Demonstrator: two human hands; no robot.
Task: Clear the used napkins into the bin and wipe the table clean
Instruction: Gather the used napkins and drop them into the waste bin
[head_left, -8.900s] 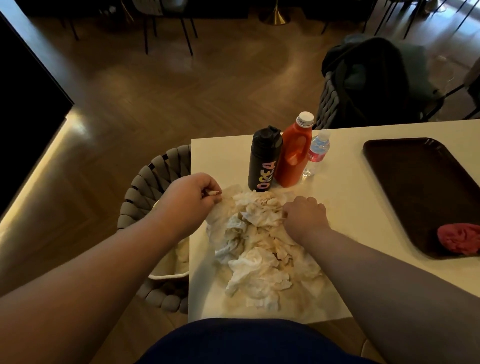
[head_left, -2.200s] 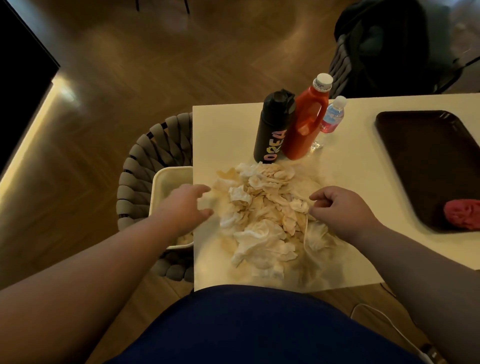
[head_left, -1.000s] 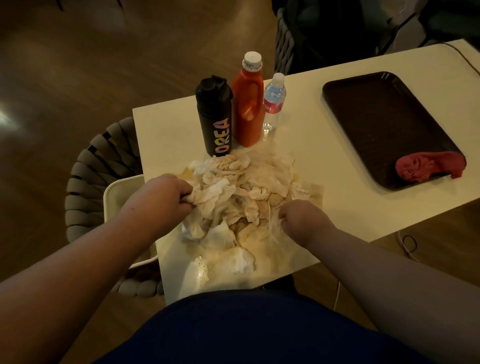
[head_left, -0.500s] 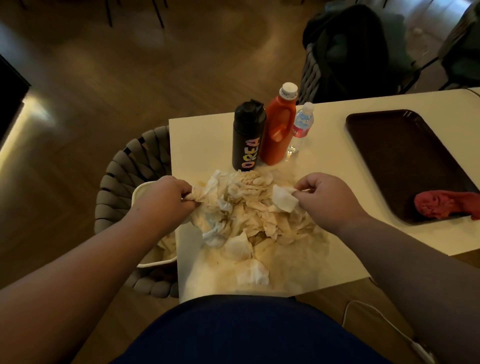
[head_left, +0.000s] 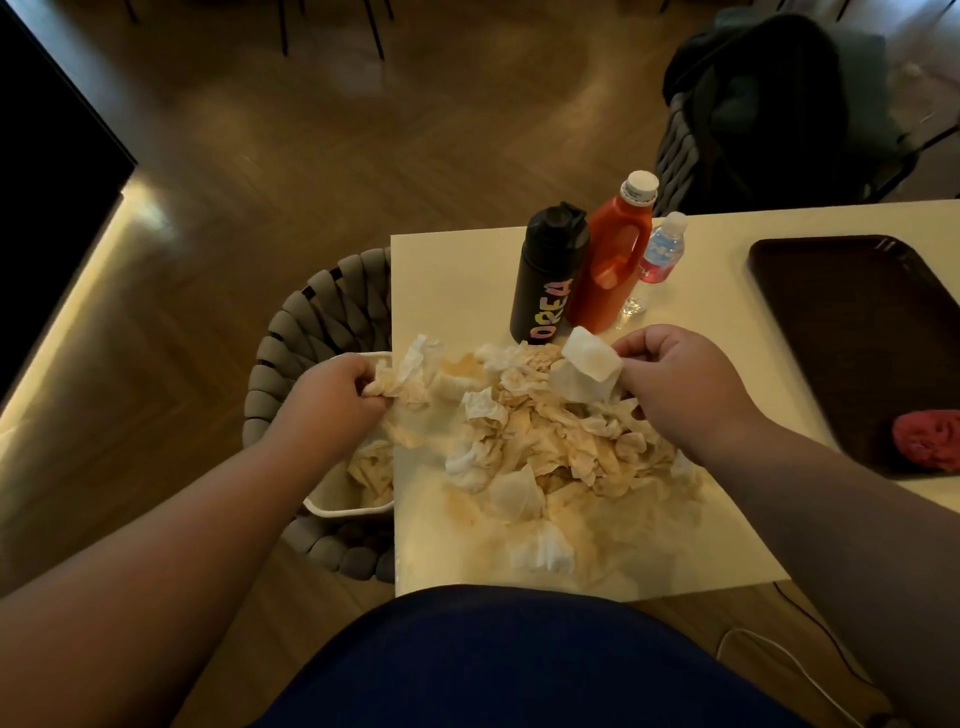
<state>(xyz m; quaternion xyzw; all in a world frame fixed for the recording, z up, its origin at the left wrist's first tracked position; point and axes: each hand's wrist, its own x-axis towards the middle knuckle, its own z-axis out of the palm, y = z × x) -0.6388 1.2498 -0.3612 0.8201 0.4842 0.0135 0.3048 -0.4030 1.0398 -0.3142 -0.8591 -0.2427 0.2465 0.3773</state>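
A heap of crumpled, stained napkins covers the near left part of the cream table. My left hand is shut on a bunch of napkins at the table's left edge, right over the white bin. The bin sits on a woven chair beside the table and holds some napkins. My right hand grips a white napkin lifted a little above the right side of the heap. A red cloth lies on the dark tray at the right.
A black bottle, an orange bottle and a small water bottle stand close behind the heap. A woven grey chair carries the bin. Another chair with dark clothes stands behind the table. A white cable lies on the floor.
My left hand has pulled its bunch of napkins left, off the table edge over the bin. My right hand has raised its napkin slightly.
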